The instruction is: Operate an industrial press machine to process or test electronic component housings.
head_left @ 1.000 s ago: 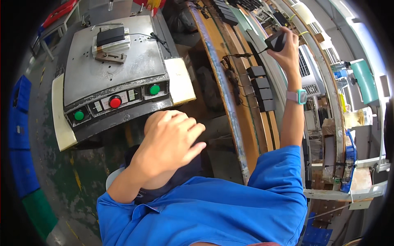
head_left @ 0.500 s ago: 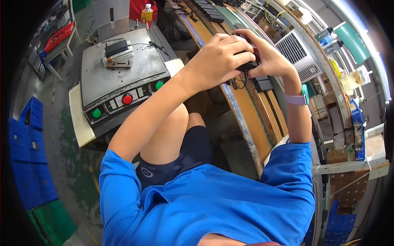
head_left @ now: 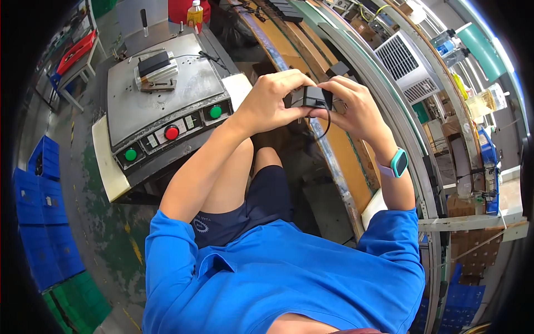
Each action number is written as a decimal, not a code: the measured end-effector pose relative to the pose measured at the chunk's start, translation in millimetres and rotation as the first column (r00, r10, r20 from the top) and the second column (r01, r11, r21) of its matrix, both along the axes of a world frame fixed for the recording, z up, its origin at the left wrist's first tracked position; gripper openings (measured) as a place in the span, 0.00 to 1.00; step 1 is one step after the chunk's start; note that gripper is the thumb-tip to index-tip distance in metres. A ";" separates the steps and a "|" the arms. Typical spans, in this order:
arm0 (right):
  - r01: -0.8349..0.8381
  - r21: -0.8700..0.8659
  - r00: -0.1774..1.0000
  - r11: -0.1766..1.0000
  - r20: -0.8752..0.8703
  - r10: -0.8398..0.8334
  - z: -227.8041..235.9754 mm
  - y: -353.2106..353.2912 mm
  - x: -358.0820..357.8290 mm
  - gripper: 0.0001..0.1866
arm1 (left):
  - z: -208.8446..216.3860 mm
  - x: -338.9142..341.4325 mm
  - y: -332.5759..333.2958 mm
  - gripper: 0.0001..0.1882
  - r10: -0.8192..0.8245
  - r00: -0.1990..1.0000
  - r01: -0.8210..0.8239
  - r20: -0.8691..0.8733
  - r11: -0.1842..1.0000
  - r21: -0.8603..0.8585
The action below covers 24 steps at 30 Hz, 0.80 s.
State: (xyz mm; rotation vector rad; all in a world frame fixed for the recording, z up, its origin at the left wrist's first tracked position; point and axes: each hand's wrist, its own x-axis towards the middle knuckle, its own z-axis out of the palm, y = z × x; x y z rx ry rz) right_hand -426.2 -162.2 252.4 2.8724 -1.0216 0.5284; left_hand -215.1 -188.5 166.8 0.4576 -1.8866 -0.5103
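Note:
A black power adapter [head_left: 307, 98] with a cord is held up between my two hands over the bench's near edge. My left hand [head_left: 271, 103] pinches its left side between thumb and fingers. On the other side, my right hand [head_left: 354, 109] grips it, thumb below and fingers above. The black cord [head_left: 327, 123] leaves the end facing me and curves down. Another black adapter [head_left: 154, 64] rests in a metal fixture [head_left: 158, 86] on the grey machine [head_left: 133, 106] to my left, its cord trailing right. A further black block [head_left: 337, 69] lies on the bench behind my right hand.
The machine's front carries green buttons [head_left: 215, 112] and a red button [head_left: 171, 132]. A bottle [head_left: 194, 15] of yellow liquid stands behind it. Wooden bench strips [head_left: 347, 178] run along my right, with a white vented unit [head_left: 405, 64] beyond. Blue bins [head_left: 41, 200] stand far left.
Both hands have come down and nearer to me with the adapter. It has been turned, so its corded end now shows. My right wrist has rolled, bringing the watch face into view.

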 end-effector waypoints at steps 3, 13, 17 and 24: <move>-0.030 0.014 0.998 0.999 0.048 0.030 -3.2 1.6 6.4 0.24 | 7.6 12.1 13.7 0.21 -0.009 1.000 0.010 -0.021 0.998 0.061; -0.460 0.317 0.632 0.829 0.773 0.055 -38.9 -11.2 50.5 0.25 | -9.5 46.3 45.4 0.22 0.041 0.832 0.144 -0.554 0.947 0.286; -0.365 0.710 0.804 0.602 0.567 -0.180 -37.3 -29.1 53.8 0.28 | -16.9 73.2 48.0 0.24 0.174 0.890 -0.024 -0.422 0.941 0.337; -0.211 0.931 0.977 0.299 0.188 0.103 -37.6 -57.2 89.5 0.34 | -27.1 97.9 45.1 0.26 0.259 0.966 -0.248 -0.021 0.943 0.221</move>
